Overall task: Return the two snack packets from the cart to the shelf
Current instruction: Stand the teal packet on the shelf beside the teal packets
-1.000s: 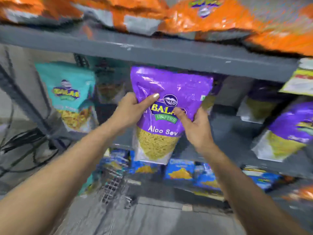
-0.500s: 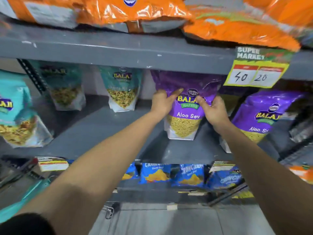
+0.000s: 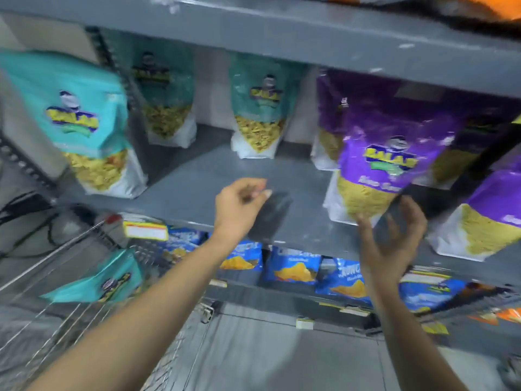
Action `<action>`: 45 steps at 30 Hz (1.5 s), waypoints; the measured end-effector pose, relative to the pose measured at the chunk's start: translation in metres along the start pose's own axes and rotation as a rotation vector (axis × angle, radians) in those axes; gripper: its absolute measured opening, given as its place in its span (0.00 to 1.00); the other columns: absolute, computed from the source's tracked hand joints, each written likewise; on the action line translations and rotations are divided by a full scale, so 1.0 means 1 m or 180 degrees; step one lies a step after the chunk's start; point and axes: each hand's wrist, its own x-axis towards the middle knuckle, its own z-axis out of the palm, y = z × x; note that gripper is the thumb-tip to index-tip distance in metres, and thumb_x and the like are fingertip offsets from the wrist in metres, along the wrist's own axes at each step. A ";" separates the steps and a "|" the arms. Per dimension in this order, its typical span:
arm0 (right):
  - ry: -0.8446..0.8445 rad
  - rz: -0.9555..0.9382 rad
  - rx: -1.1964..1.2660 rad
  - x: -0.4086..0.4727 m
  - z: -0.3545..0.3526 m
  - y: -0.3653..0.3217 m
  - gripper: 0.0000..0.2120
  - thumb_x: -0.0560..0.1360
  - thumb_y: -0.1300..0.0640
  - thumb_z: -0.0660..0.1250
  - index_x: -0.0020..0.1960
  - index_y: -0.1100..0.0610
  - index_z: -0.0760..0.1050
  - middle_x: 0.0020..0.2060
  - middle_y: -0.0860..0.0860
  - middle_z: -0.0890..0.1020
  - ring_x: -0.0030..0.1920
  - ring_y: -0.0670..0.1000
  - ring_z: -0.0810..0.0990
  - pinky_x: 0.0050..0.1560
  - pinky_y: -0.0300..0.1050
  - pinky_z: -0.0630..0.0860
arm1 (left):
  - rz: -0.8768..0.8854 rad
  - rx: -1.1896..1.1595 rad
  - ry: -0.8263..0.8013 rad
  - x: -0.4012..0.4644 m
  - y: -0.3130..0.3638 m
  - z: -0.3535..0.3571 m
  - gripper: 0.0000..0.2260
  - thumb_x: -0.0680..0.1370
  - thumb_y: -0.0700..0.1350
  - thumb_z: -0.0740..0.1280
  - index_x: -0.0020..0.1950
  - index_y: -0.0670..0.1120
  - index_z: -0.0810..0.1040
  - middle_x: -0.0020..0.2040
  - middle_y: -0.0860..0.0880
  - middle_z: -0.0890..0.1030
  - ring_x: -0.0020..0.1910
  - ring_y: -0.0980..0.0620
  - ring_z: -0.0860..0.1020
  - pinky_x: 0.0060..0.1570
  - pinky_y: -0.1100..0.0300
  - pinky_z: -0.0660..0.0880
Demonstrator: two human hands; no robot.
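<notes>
A purple snack packet (image 3: 386, 165) stands upright on the grey middle shelf (image 3: 214, 187), right of centre. My right hand (image 3: 392, 244) hovers just below and in front of it, fingers spread, holding nothing. My left hand (image 3: 239, 207) hangs over the bare shelf board left of the packet, fingers loosely curled and empty. A teal snack packet (image 3: 104, 280) lies in the wire cart (image 3: 64, 320) at lower left. The whole view is blurred by motion.
Teal packets (image 3: 84, 122) stand along the shelf's left side and back; more purple packets (image 3: 490, 215) stand at the right. Blue chip bags (image 3: 293, 266) fill the lower shelf. Orange bags sit on the top shelf. Grey floor lies below.
Both hands have let go of the purple packet, which now stands on the shelf, and have drawn back toward me. The view has swung left and down, showing the cart.
</notes>
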 end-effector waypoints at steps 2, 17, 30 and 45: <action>-0.0438 0.0085 0.0011 -0.054 0.037 -0.001 0.24 0.69 0.65 0.74 0.62 0.55 0.71 0.61 0.57 0.76 0.58 0.49 0.77 0.61 0.45 0.74 | -0.0477 0.0032 0.0151 -0.025 -0.049 -0.074 0.07 0.72 0.30 0.71 0.42 0.41 0.84 0.33 0.54 0.83 0.29 0.68 0.78 0.38 0.73 0.76; -0.4671 0.1352 -0.1969 -0.262 0.358 0.125 0.54 0.60 0.53 0.81 0.76 0.56 0.52 0.70 0.53 0.71 0.70 0.55 0.70 0.69 0.54 0.69 | -0.2591 0.0800 0.0395 -0.107 -0.331 -0.371 0.37 0.51 0.60 0.83 0.56 0.48 0.78 0.51 0.45 0.84 0.45 0.48 0.83 0.44 0.52 0.83; -0.3787 0.1142 -0.1118 -0.286 0.370 0.095 0.31 0.68 0.33 0.64 0.41 0.63 0.78 0.31 0.56 0.82 0.30 0.52 0.76 0.33 0.54 0.74 | -0.1340 0.0521 0.0814 -0.096 -0.246 -0.352 0.18 0.72 0.63 0.69 0.54 0.52 0.82 0.51 0.50 0.87 0.51 0.48 0.85 0.54 0.43 0.81; -0.2151 -0.0298 -0.0584 -0.102 0.219 -0.108 0.28 0.71 0.36 0.61 0.25 0.55 0.56 0.19 0.49 0.59 0.27 0.45 0.57 0.28 0.46 0.54 | 0.0321 0.0719 -0.0284 -0.027 0.024 -0.273 0.13 0.75 0.56 0.69 0.51 0.49 0.83 0.46 0.58 0.86 0.44 0.61 0.81 0.50 0.57 0.82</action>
